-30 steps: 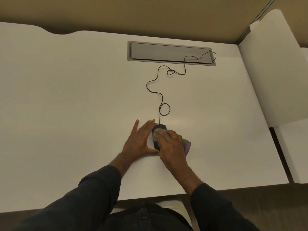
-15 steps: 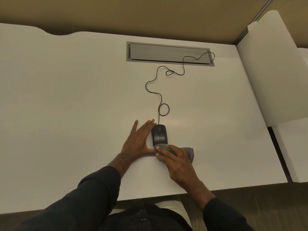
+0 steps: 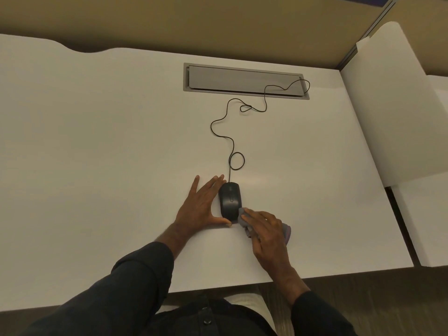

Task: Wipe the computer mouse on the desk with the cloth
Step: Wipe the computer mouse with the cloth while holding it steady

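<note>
Dark sleeves (image 3: 126,282) fill the near edge, both cut off by the bottom of the frame, and the torso between them is mostly out of view. Right hand (image 3: 269,235) lies over the grey cloth (image 3: 244,220), fingers curled down on it in a loose grip; most of the cloth is hidden beneath the palm, with a crumpled end poking out by the fingertips and a pinkish edge showing at the far side of the hand. That front end of the cloth touches the near right corner of the mouse (image 3: 230,201). Left hand (image 3: 201,204) is flat on the white worktop (image 3: 97,154), fingers spread and holding nothing, its thumb running along the mouse's near end and its fingers just beside the mouse's left flank. Mouse sits black and upright on the worktop between the two hands, top surface uncovered. Farther out, its thin cable (image 3: 228,132) loops and wanders away to the grey hatch (image 3: 244,80), where its end slips out of sight. White panel (image 3: 388,112) stands to the right, cut off by the frame.
</note>
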The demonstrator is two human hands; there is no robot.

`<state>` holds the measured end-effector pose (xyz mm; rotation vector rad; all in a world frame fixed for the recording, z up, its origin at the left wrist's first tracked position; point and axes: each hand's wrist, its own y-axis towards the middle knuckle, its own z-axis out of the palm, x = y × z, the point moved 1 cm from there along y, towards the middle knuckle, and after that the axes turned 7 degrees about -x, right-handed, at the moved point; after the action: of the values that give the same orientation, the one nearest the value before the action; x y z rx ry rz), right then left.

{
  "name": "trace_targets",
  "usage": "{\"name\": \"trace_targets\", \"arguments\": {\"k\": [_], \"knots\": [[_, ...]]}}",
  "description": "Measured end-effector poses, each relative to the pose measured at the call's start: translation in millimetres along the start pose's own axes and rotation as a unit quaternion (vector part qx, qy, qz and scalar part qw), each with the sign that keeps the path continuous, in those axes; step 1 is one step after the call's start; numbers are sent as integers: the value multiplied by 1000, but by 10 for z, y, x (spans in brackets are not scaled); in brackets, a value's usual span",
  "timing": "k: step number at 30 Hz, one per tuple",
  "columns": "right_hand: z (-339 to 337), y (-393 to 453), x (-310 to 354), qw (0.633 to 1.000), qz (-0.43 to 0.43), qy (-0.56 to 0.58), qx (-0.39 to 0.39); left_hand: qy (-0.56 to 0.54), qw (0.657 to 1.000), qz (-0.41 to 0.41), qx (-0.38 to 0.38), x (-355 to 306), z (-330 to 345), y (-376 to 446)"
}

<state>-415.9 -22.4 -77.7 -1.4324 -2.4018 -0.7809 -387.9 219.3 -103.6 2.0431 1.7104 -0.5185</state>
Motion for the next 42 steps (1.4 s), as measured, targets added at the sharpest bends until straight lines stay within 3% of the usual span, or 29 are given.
{"name": "trace_targets", "arguments": {"k": [7, 17, 35, 42], "knots": [[33, 460, 43, 997, 68, 4, -18, -3, 1000, -5, 4, 1, -4, 1], [75, 1120, 65, 994, 95, 10, 46, -6, 1000, -4, 2, 5, -13, 0], [110, 1131, 76, 993, 107, 15, 49, -20, 1000, 0, 18, -6, -48, -6], [72, 1139, 54, 994, 98, 39, 7, -36, 999, 7, 4, -7, -60, -9]]}}
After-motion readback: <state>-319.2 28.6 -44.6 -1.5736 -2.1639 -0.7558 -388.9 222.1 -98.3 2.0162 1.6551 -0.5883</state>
